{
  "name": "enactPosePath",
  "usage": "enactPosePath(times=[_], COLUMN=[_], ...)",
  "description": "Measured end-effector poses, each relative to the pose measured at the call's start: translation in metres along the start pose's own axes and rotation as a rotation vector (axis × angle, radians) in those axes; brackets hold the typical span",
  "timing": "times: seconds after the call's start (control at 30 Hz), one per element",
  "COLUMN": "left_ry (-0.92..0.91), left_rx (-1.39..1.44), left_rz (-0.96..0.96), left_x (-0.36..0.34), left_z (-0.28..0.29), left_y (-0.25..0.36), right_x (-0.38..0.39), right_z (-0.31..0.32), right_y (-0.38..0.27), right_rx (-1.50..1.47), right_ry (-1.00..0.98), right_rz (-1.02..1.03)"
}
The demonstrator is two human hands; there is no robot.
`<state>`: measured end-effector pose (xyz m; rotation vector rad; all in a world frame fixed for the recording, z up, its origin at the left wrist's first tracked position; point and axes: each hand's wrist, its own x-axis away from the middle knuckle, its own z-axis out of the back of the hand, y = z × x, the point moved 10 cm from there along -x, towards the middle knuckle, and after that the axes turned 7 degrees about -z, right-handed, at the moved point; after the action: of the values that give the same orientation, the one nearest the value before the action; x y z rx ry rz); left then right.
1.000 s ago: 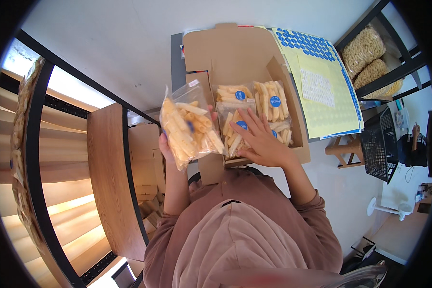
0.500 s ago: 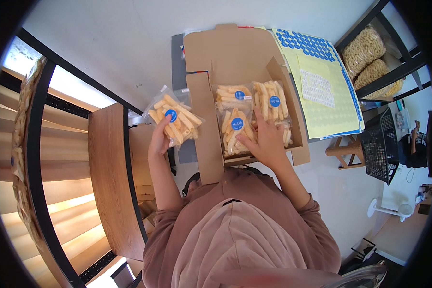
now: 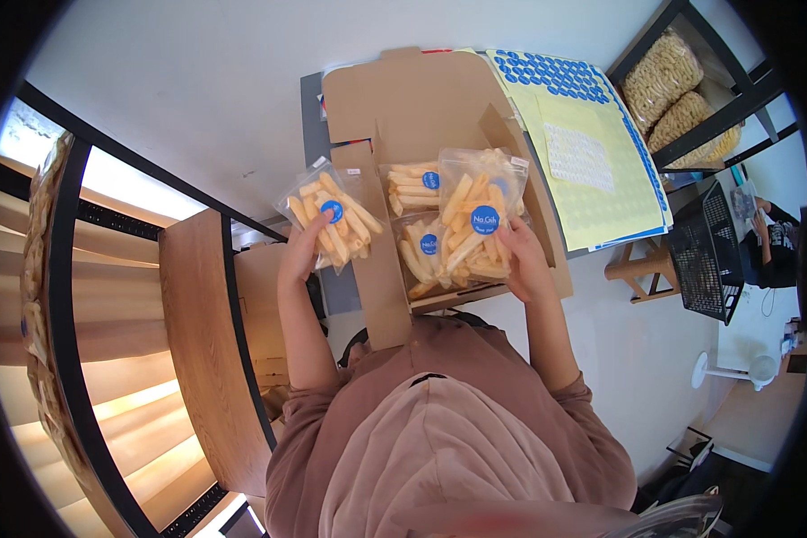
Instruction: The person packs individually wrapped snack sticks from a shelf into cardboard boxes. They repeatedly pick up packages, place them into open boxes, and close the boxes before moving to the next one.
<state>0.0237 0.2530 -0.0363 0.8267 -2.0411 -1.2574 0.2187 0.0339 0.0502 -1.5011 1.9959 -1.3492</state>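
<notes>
My left hand [image 3: 303,253] pinches a clear bag of pale yellow snack sticks [image 3: 342,224] with a round blue label, over the left side of the cardboard box. A similar snack bag [image 3: 472,244] is gripped by my right hand [image 3: 527,260], lifted above the box's right half. Below it sits the open cardboard box [image 3: 368,309], its lid folded back toward the wall. More blue-labelled bags lie inside, one at the back [image 3: 411,190] and one nearer me [image 3: 415,260]. The raised bag hides the contents on the right.
Yellow sheets with round blue stickers [image 3: 592,215] lie right of the box, a white label sheet [image 3: 578,157] on top. A shelf at right holds large snack bags [image 3: 662,79]. Beyond are a wooden stool [image 3: 641,269], a black crate [image 3: 713,255] and another person's hand [image 3: 760,224].
My right hand has taken hold of a snack bag and raised it out of the box toward me. My left hand still holds its bag. The view has shifted slightly.
</notes>
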Motion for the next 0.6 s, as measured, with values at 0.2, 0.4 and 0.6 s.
enactPosePath(times=[0.2, 0.4, 0.6], left_ry=[0.016, -0.013, 0.009], left_rx=[-0.185, -0.126, -0.093], left_rz=[-0.15, -0.139, -0.14], left_x=[-0.016, -0.01, -0.011], left_z=[-0.008, -0.012, -0.008], left_y=[0.022, 0.017, 0.014], right_x=[0.003, 0.002, 0.003], right_z=[0.004, 0.001, -0.009], right_y=[-0.01, -0.008, -0.017], right_rx=[0.105, 0.185, 0.194], right_ry=[0.063, 0.095, 0.068], right_rz=[0.161, 0.159, 0.283])
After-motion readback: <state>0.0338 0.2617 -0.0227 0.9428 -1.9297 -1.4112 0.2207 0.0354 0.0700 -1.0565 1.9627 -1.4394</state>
